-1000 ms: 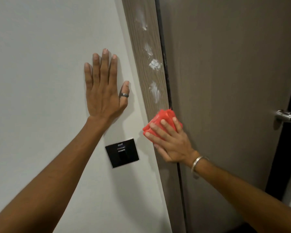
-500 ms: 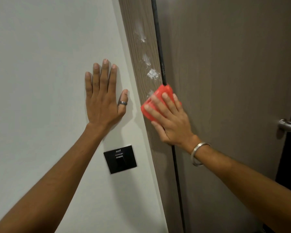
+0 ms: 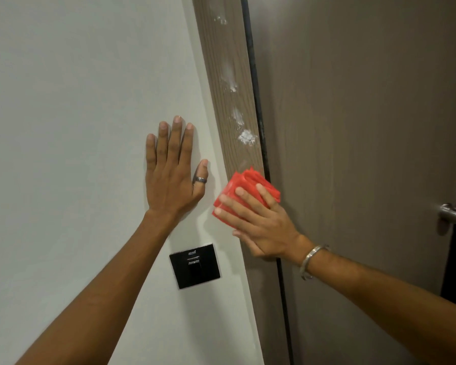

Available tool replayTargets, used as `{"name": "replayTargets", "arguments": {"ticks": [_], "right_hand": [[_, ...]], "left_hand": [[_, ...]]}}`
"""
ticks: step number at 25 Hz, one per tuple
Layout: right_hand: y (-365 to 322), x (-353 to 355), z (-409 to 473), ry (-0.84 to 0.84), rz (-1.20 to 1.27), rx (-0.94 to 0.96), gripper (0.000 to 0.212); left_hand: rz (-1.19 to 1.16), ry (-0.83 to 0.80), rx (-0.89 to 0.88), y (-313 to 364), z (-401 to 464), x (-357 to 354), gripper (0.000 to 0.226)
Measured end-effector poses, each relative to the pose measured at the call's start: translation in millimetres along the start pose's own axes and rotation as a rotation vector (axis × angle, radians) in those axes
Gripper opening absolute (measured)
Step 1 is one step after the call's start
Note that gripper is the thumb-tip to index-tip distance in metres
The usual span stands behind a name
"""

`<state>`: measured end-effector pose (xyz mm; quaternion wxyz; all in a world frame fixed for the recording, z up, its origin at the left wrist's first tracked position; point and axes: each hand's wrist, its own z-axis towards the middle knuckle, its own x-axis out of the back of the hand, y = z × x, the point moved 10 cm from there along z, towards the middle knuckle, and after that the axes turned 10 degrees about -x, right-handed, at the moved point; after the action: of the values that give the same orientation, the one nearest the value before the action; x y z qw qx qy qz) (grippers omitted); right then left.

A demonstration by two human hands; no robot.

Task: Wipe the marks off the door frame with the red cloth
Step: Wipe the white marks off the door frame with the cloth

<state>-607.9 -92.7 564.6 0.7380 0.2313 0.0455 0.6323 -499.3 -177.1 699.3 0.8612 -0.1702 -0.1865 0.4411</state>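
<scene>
A wood-grain door frame point(image 3: 221, 56) runs up the middle of the head view, between the white wall and the door. Several white marks point(image 3: 246, 137) dot its upper part, one bright patch just above the cloth and fainter smears higher up. My right hand point(image 3: 258, 219) presses a folded red cloth point(image 3: 244, 184) flat against the frame below those marks, fingers spread over it. My left hand point(image 3: 173, 175) lies flat on the wall left of the frame, fingers apart, a ring on the thumb.
A grey-brown door point(image 3: 353, 154) stands shut to the right of the frame, with a metal handle point(image 3: 454, 214) at the far right. A black square wall panel point(image 3: 194, 266) sits on the white wall point(image 3: 77, 127) below my left hand.
My right hand slid the cloth up the frame over the lowest mark, then back down. That lowest mark is now only a faint trace. My left hand stayed on the wall.
</scene>
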Motion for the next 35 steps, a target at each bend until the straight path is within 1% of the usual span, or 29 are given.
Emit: {"name": "replayTargets", "arguments": {"ticks": [1,2,4,5,6,7,8,9,11,12,13,14,15,16,18,19,20,21,22,23,25,26,28,29,31,32,34,35], "right_hand": [[9.9,0.9,3.9,-0.008,0.01,0.038,0.059],[22.5,3.5,14.5,-0.005,0.03,-0.025,0.06],[37.3,10.2,37.4,0.013,0.099,-0.306,0.064],[33.1,10.3,39.6,0.019,0.099,-0.333,0.063],[24.9,10.8,39.9,0.023,0.08,-0.239,0.062],[20.0,9.8,38.5,0.005,0.038,-0.069,0.061],[25.0,10.3,41.2,-0.005,0.013,0.029,0.06],[35.3,11.8,50.8,0.002,0.01,0.009,0.06],[47.9,18.3,68.8,0.023,0.064,-0.25,0.06],[43.2,16.8,67.8,0.02,0.078,-0.315,0.06],[32.0,14.5,62.7,0.022,0.081,-0.278,0.059],[21.3,13.9,59.7,0.022,0.048,-0.167,0.059],[22.1,13.4,60.2,0.019,0.035,-0.096,0.058],[33.7,15.3,67.6,0.032,0.063,-0.117,0.058],[62.8,24.3,89.7,0.092,0.138,-0.345,0.059],[66.0,26.3,95.4,0.1,0.133,-0.389,0.059],[60.0,25.4,96.7,0.09,0.107,-0.333,0.059],[52.0,24.9,97.1,0.078,0.061,-0.202,0.059],[53.6,25.7,98.6,0.066,0.047,-0.112,0.059],[66.2,28.5,105.7,0.063,0.068,-0.128,0.059],[85.2,39.4,127.0,0.09,0.094,-0.3,0.057],[77.6,39.9,133.2,0.095,0.068,-0.3,0.056],[55.3,35.2,139.0,0.084,-0.011,-0.145,0.055],[61.1,36.9,145.0,0.084,-0.011,-0.127,0.055],[84.0,47.8,160.2,0.122,0.021,-0.225,0.056],[84.7,48.0,163.4,0.12,0.019,-0.217,0.056],[78.6,44.4,169.3,0.113,-0.007,-0.109,0.056],[85.1,47.9,175.3,0.125,0.008,-0.126,0.056]], "left_hand": [[0.005,-0.001,0.002,-0.5,-0.2,-0.5,0.075],[0.016,-0.003,0.003,-0.6,-0.2,-1.4,0.075],[0.03,-0.011,0.012,-1.9,0.5,-2.5,0.075],[0.025,-0.01,0.017,-2.7,1.0,-1.8,0.075],[0.016,-0.009,0.015,-3.3,1.3,-1.7,0.075],[0.008,-0.011,0.009,-3.0,0.6,-3.0,0.075],[0.008,-0.014,-0.002,-2.1,0.1,-3.9,0.075],[0.01,-0.02,-0.012,-1.8,2.0,-3.4,0.076],[0.003,-0.022,-0.011,-3.4,7.5,-1.5,0.076],[-0.003,-0.015,-0.009,-5.5,10.6,0.7,0.076],[-0.003,-0.011,-0.003,-9.5,14.0,2.7,0.076],[0.006,-0.007,0.004,-15.3,18.4,4.2,0.075],[0.022,-0.008,0.011,-21.5,22.2,5.6,0.075],[0.038,-0.008,0.015,-27.4,26.3,7.0,0.075],[0.04,-0.009,0.015,-36.1,35.1,8.3,0.076],[0.032,-0.007,0.019,-39.9,39.5,8.5,0.076],[0.026,-0.008,0.026,-42.4,42.0,8.3,0.076],[0.031,-0.008,0.033,-43.8,43.8,7.4,0.075],[0.045,-0.007,0.04,-44.0,44.3,6.7,0.076],[0.06,0.0,0.048,-43.4,46.7,7.1,0.076],[0.067,0.022,0.071,-43.0,58.2,8.5,0.077],[0.06,0.027,0.076,-43.8,66.3,9.3,0.077],[0.05,0.03,0.081,-50.0,83.1,11.1,0.076],[0.051,0.033,0.085,-55.2,91.6,13.1,0.076],[0.043,0.05,0.102,-67.2,106.7,17.8,0.075],[0.04,0.047,0.109,-71.7,110.1,19.5,0.074],[0.044,0.043,0.119,-81.0,110.1,19.5,0.073],[0.043,0.039,0.126,-84.1,110.8,20.3,0.073]]}}
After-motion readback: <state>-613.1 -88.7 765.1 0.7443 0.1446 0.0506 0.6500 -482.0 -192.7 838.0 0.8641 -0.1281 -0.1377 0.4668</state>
